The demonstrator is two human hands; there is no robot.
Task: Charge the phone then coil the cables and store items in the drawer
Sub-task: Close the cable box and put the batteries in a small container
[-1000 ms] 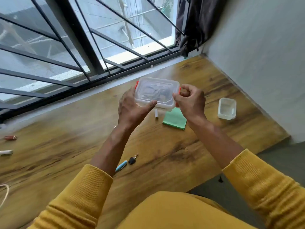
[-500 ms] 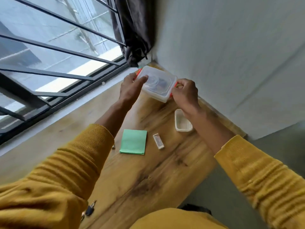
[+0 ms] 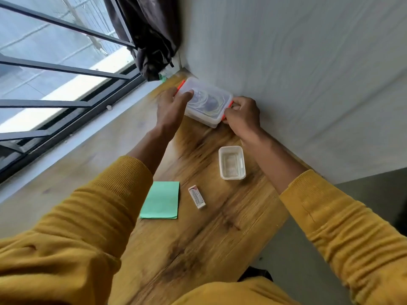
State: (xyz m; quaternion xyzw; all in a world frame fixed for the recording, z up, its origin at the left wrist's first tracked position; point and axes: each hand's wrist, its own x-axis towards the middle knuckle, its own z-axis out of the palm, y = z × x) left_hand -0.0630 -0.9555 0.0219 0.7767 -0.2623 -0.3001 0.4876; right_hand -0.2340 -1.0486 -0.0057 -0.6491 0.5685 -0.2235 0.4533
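Both hands are on a clear plastic box [image 3: 207, 102] with orange clips, tucked in the far corner of the wooden counter [image 3: 198, 249], right up against the grey wall [image 3: 308, 73]. The left hand [image 3: 171, 106] sits at the box's left end, thumb laid across the top of the lid, the other fingers hidden behind the hand. The right hand [image 3: 242, 115] is at the right end with its fingers curled in, pinching at the orange clip there. Whether the box is fully down on the counter or a hair above it is hard to call, the picture's a bit smeared around there. Through the lid you can make out coiled cables [image 3: 203, 100], light loops over something darker, but the details are too blurry to sort out.

Moving back toward the person: a smaller open plastic tub [image 3: 232, 163] stands on the counter just beside the right forearm, something pale and clear-ish in the bottom. Nearer still, a small white eraser-looking block [image 3: 197, 197] lies at a slant, and just left of it a pad of green paper [image 3: 160, 200] lies flat, partly under the edge of the left sleeve. Both arms are in mustard-yellow sleeves [image 3: 352, 227].

Off to the left there's a window with dark metal bars [image 3: 66, 69], and a dark curtain [image 3: 152, 36] bunched up in the corner where window meets wall.
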